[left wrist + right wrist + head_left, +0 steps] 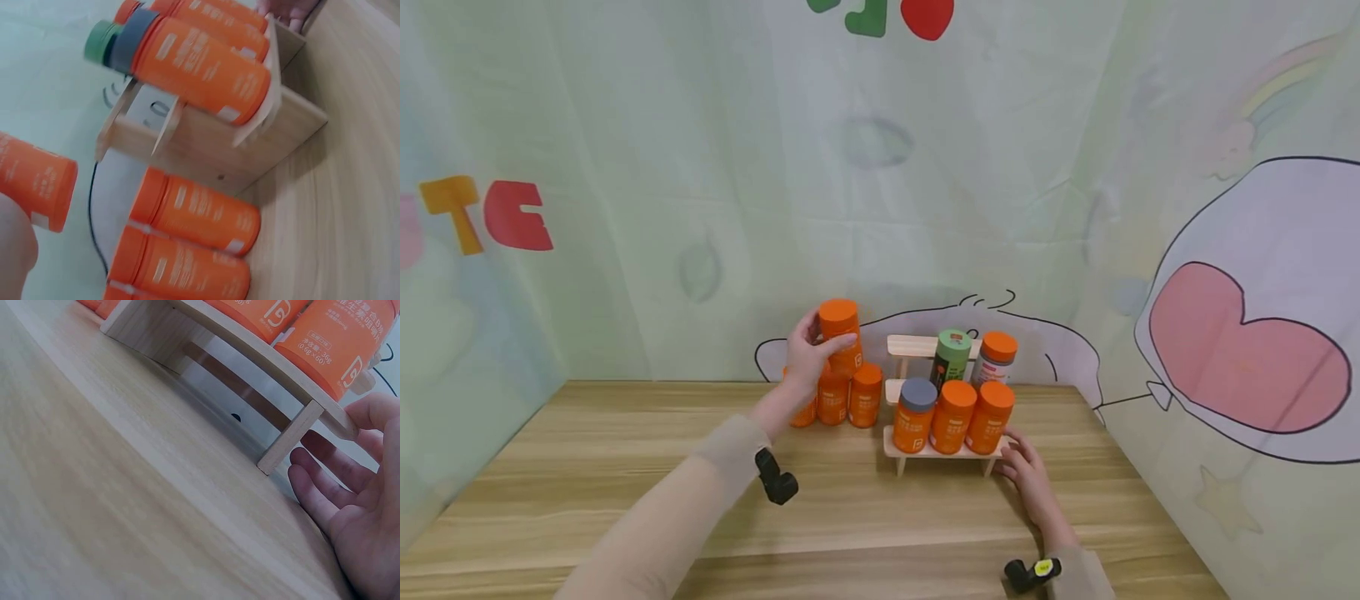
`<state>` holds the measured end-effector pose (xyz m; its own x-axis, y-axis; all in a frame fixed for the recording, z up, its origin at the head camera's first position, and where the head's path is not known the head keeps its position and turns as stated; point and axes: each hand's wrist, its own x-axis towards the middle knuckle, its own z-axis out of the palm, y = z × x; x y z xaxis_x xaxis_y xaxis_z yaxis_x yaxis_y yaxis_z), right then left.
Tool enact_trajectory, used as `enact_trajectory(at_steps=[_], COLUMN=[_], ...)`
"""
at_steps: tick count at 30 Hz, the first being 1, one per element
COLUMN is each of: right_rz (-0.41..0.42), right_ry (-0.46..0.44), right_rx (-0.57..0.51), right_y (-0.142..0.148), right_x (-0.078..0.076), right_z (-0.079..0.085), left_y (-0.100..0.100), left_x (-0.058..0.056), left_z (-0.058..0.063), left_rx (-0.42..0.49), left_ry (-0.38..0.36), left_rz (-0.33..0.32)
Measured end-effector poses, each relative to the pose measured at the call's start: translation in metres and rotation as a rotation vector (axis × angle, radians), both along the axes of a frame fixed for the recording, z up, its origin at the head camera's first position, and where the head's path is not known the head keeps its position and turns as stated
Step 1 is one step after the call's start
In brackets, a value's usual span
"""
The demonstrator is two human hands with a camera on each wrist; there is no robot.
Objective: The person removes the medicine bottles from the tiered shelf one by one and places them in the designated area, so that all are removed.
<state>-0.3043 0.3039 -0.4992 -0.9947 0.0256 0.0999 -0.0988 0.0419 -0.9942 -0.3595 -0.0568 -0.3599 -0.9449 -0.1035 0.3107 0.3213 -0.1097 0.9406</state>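
In the head view my left hand (808, 358) grips an orange bottle (839, 315) with an orange lid, raised above several similar orange bottles (865, 398) standing left of the rack. The left wrist view shows the held bottle (40, 181) in part, apart from the rack. A stepped wooden rack (942, 452) has two orange-lidded bottles and a grey-lidded bottle (914, 417) on its front step. Behind them stand a green-lidded bottle (953, 350) and a white-labelled bottle (997, 357). My right hand (369, 494) holds the right end of the rack's front step.
The rack and bottles stand on a wood-grain table (850, 517). A printed curtain (737, 208) hangs close behind them and along the sides. Several orange bottles (194, 209) stand close to the rack's left side panel (225, 165).
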Motion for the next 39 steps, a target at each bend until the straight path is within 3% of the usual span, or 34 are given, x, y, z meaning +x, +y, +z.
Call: enact_trajectory(at_steps=[3,9,17,27,39], right_rz=[-0.015,-0.017,-0.011,-0.026,-0.020], right_ry=[-0.052,-0.039,-0.035,-0.044,-0.021], right_rx=[0.006,0.023,0.017,0.016,0.003], right_y=[-0.002,-0.002,-0.002,-0.002,-0.001], right_x=[0.001,-0.001,0.001,-0.001,0.000], right_z=[0.005,0.002,0.003,0.001,0.001], left_y=[-0.016,-0.045,-0.080,-0.101,-0.111], left_x=[-0.001,-0.001,-0.002,-0.001,-0.002], left_z=[0.001,-0.002,-0.015,-0.042,-0.072], left_rx=[0.023,0.014,0.049,0.015,-0.073], left_ry=[0.013,0.031,0.040,-0.018,-0.167], left_rz=[0.063,0.179,0.254,0.284,0.233])
